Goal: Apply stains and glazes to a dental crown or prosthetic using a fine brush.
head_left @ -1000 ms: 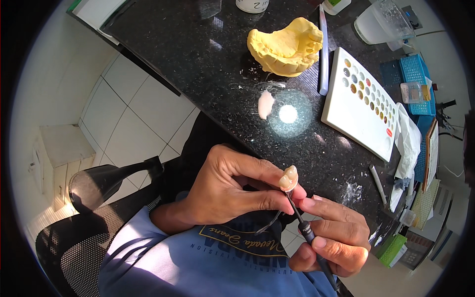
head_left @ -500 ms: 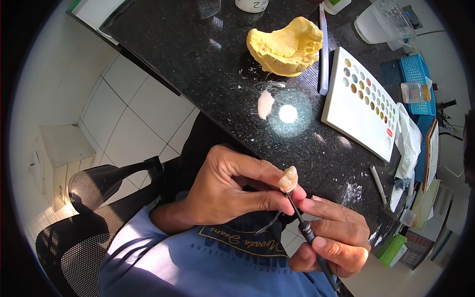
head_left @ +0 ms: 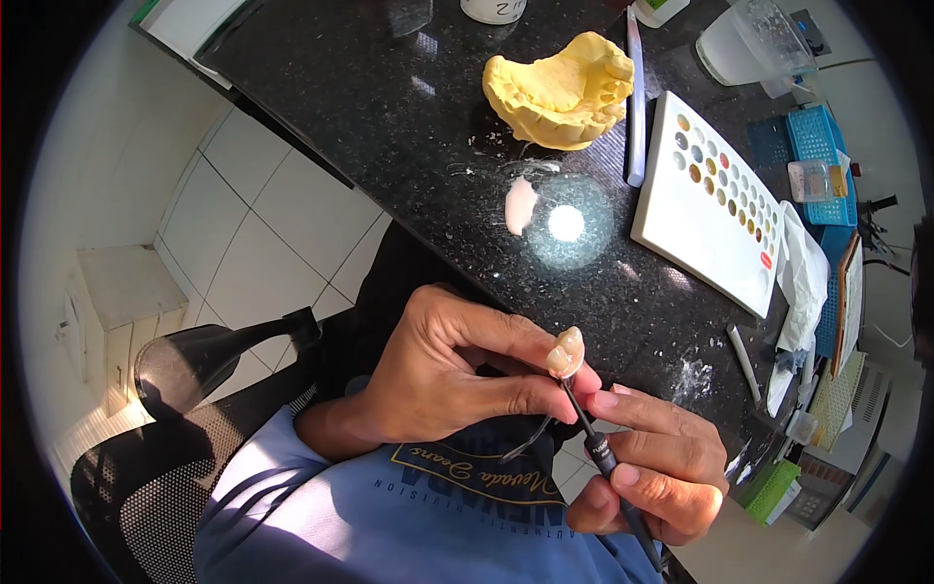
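Observation:
Between the thumb and fingertips of my left hand point(head_left: 477, 365) is a small set of tooth-coloured dental crowns point(head_left: 563, 350), with a pinkish lower edge. My right hand point(head_left: 671, 467) grips a slim black-handled dental instrument point(head_left: 601, 451) like a pen. Its thin dark shaft points up-left and meets the underside of the crowns; the very tip is hidden, so its shape cannot be told. A second thin, dark, curved piece point(head_left: 530, 440) shows below my left thumb; what it belongs to is unclear. Farther off, a yellow plaster dental model point(head_left: 559, 95) lies on the dark worktop point(head_left: 428, 146).
A white palette point(head_left: 696, 219) with rows of coloured wells lies at the right, beside a long flat bar point(head_left: 635, 107). A pink patch point(head_left: 520, 206) sits near a bright light spot. Crumpled tissue point(head_left: 803, 263), blue baskets point(head_left: 819, 146) and a clear cup point(head_left: 744, 49) line the right side.

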`<state>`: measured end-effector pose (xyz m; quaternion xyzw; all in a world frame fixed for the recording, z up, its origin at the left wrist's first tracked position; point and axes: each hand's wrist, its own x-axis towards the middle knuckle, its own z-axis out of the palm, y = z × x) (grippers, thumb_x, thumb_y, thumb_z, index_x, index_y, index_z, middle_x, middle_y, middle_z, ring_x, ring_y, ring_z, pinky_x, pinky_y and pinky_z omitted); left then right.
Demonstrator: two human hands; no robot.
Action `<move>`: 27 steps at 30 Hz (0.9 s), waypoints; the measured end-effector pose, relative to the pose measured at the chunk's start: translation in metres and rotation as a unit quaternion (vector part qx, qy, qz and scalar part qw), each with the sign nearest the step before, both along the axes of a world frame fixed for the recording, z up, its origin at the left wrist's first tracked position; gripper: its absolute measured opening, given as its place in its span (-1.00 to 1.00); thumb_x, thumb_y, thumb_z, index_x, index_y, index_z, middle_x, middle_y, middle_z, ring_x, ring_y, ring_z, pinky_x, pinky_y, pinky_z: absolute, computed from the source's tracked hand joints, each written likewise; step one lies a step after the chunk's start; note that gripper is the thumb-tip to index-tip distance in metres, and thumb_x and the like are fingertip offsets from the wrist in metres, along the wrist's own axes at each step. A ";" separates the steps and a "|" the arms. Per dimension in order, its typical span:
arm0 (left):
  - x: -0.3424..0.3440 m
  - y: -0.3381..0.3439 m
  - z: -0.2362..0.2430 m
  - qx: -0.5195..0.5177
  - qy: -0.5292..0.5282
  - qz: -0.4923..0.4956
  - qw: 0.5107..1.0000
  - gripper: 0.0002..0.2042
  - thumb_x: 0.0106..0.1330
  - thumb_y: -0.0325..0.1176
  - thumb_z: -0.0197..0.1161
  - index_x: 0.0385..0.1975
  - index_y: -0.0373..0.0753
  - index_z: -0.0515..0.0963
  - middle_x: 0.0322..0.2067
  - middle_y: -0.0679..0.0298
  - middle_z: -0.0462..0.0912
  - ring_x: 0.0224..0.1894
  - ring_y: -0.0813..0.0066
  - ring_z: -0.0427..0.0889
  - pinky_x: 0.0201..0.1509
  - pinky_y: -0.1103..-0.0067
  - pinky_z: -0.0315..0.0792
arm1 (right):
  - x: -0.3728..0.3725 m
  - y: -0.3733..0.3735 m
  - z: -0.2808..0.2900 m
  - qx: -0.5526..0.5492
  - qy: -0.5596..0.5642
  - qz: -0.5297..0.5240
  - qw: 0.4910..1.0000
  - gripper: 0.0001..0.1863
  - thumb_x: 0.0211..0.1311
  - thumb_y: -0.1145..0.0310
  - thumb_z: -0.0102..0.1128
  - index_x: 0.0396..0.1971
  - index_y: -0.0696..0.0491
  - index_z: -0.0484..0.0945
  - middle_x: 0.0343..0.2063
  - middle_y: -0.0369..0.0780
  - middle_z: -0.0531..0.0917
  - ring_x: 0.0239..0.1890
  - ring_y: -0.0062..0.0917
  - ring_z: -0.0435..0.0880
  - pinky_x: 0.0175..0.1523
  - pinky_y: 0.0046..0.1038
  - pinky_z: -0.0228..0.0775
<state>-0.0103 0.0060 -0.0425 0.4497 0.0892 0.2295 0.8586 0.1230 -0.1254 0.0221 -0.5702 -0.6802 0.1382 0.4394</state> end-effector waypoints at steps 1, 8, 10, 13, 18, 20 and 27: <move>-0.001 0.000 0.000 0.013 0.004 0.002 1.000 -0.81 0.00 -0.63 0.34 -0.34 -0.43 0.58 -0.36 -0.01 0.65 -0.24 0.38 0.65 -0.12 0.54 0.57 | 0.000 0.001 -0.001 0.000 0.001 0.003 1.000 -0.67 -0.08 0.52 0.22 -0.28 0.08 0.33 -0.50 -0.21 0.48 -0.27 -0.20 0.66 -0.13 -0.21 0.56; -0.001 0.000 0.001 0.015 0.002 0.001 1.000 -0.81 0.00 -0.64 0.34 -0.35 -0.43 0.58 -0.36 -0.02 0.64 -0.24 0.37 0.65 -0.12 0.53 0.57 | 0.000 -0.001 -0.001 0.007 0.007 0.001 1.000 -0.66 -0.09 0.53 0.23 -0.28 0.08 0.32 -0.50 -0.20 0.48 -0.27 -0.20 0.66 -0.13 -0.20 0.56; -0.001 0.000 0.001 0.002 0.006 0.001 1.000 -0.81 0.00 -0.64 0.33 -0.35 -0.44 0.58 -0.36 -0.03 0.64 -0.24 0.36 0.65 -0.11 0.52 0.57 | 0.000 -0.001 -0.001 0.004 0.010 0.001 1.000 -0.66 -0.09 0.53 0.23 -0.28 0.08 0.32 -0.49 -0.20 0.48 -0.27 -0.20 0.66 -0.12 -0.20 0.55; 0.000 0.000 0.001 -0.003 0.001 -0.004 1.000 -0.82 0.00 -0.65 0.33 -0.35 -0.45 0.57 -0.36 -0.04 0.64 -0.24 0.35 0.65 -0.11 0.51 0.57 | 0.001 -0.001 0.000 0.005 0.006 0.003 1.000 -0.65 -0.10 0.54 0.23 -0.27 0.08 0.33 -0.49 -0.20 0.49 -0.27 -0.20 0.66 -0.12 -0.20 0.55; -0.002 0.000 0.000 0.004 -0.003 0.000 1.000 -0.82 0.01 -0.66 0.32 -0.34 -0.45 0.57 -0.35 -0.04 0.64 -0.22 0.34 0.65 -0.12 0.51 0.58 | -0.004 0.001 0.000 0.002 -0.005 -0.013 1.000 -0.63 -0.12 0.56 0.21 -0.24 0.07 0.35 -0.48 -0.22 0.49 -0.25 -0.22 0.66 -0.11 -0.23 0.55; -0.003 0.000 0.000 -0.002 -0.004 -0.002 1.000 -0.82 0.02 -0.66 0.31 -0.34 -0.46 0.57 -0.35 -0.05 0.63 -0.22 0.33 0.65 -0.12 0.51 0.58 | -0.004 0.000 0.000 0.005 -0.001 -0.013 1.000 -0.63 -0.12 0.56 0.22 -0.23 0.07 0.36 -0.47 -0.22 0.49 -0.24 -0.22 0.66 -0.11 -0.23 0.55; -0.002 0.001 -0.001 0.000 -0.011 -0.004 1.000 -0.83 0.03 -0.65 0.30 -0.34 -0.46 0.56 -0.35 -0.05 0.63 -0.22 0.34 0.65 -0.12 0.51 0.58 | -0.004 0.000 0.001 0.000 -0.006 -0.013 1.000 -0.62 -0.13 0.56 0.22 -0.23 0.07 0.36 -0.48 -0.23 0.49 -0.24 -0.22 0.66 -0.11 -0.24 0.55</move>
